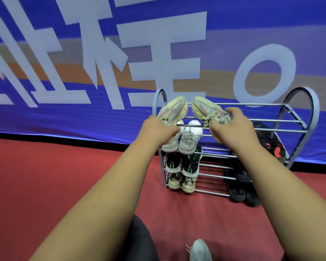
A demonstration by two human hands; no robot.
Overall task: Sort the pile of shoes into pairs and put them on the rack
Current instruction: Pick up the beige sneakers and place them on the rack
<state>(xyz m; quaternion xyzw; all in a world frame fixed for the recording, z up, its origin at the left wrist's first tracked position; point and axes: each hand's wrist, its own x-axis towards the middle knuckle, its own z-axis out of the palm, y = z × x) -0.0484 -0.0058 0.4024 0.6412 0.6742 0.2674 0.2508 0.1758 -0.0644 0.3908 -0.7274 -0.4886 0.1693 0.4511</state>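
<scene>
A grey metal shoe rack [256,120] stands against the blue banner. My left hand [159,129] grips a cream knit sneaker [174,108] at the top tier's left end. My right hand [233,123] grips its matching cream sneaker [205,109] just to the right, toes pointing up and back. Below them sit a white pair [189,137], a black-and-white pair with green accents [183,164], and a beige pair [181,183] on the lowest tier. Black shoes with red marks [271,142] lie on the right side, and more black shoes [239,185] lower down.
Red carpet [64,176] covers the floor in front of the rack. A blue banner with large white characters [120,53] forms the back wall. A grey shoe [199,249] and a dark trouser leg [137,240] show at the bottom edge.
</scene>
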